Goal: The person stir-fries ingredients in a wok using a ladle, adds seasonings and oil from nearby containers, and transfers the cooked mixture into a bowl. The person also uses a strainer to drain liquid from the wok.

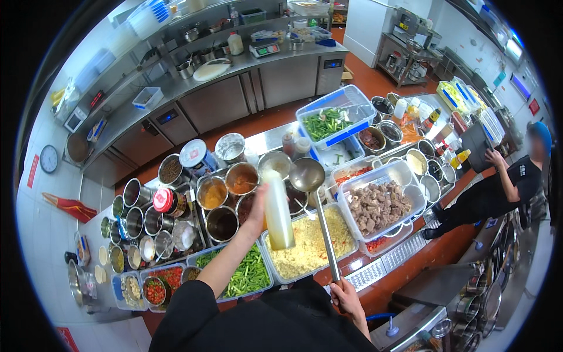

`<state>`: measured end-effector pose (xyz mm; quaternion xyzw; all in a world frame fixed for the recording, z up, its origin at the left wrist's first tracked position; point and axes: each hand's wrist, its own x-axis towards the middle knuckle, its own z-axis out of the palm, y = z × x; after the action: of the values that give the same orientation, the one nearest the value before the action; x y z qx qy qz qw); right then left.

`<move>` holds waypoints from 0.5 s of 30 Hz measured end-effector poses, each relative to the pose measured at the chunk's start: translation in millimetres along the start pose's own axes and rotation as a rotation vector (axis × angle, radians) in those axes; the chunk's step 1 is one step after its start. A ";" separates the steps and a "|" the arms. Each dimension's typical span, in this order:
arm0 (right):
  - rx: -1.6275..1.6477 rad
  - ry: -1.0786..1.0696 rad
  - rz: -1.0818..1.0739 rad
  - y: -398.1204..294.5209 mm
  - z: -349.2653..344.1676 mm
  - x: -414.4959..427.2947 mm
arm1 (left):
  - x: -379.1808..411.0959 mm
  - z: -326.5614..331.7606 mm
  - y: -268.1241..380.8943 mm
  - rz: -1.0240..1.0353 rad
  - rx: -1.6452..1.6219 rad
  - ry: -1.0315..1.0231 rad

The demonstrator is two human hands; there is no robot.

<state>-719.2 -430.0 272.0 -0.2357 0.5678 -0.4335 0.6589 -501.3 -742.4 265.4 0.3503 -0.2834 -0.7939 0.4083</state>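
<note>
My left hand (pixel 257 205) grips a translucent squeeze bottle (pixel 278 215) with pale yellow liquid in its lower part; the bottle's narrow end points away from me. In my right hand (pixel 347 295) is the handle of a long metal ladle (pixel 324 229). The ladle's bowl (pixel 307 174) hangs beyond the bottle, near metal pots of sauce. Under both lies a plastic tub of pale yellow minced food (pixel 316 235). Left of it stands a tub of chopped green vegetables (pixel 246 275). Cubed brown meat (pixel 379 206) fills a clear tub on the right.
Metal pots of orange seasoning (pixel 242 178) and dark sauce (pixel 222 223) crowd the counter's left half. A stacked tub of cut greens (pixel 327 124) stands farther back. At right, another person (pixel 506 180) holds a dark container (pixel 477 147). Cooking pots (pixel 479 303) line the lower right.
</note>
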 end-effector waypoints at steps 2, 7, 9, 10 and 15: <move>-0.030 -0.014 0.022 3.6 17.3 -2.2 | -15.7 -10.3 -25.6 -0.183 0.067 -0.023; -0.044 -0.041 0.046 32.8 33.7 -13.8 | -40.5 -29.7 -59.7 -0.311 -0.055 -0.056; -0.053 -0.026 0.060 38.2 36.9 -20.6 | -43.5 -34.7 -70.7 -0.320 0.004 -0.056; -0.055 -0.019 0.059 39.5 39.0 -23.4 | -43.0 -37.8 -76.8 -0.333 0.017 -0.052; -0.074 0.026 0.053 42.2 42.9 -33.1 | -46.0 -41.8 -88.2 -0.370 -0.041 -0.061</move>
<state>-664.8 -388.5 266.6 -0.2391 0.5980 -0.3974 0.6536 -488.7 -665.7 190.6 0.3637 -0.2103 -0.8713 0.2535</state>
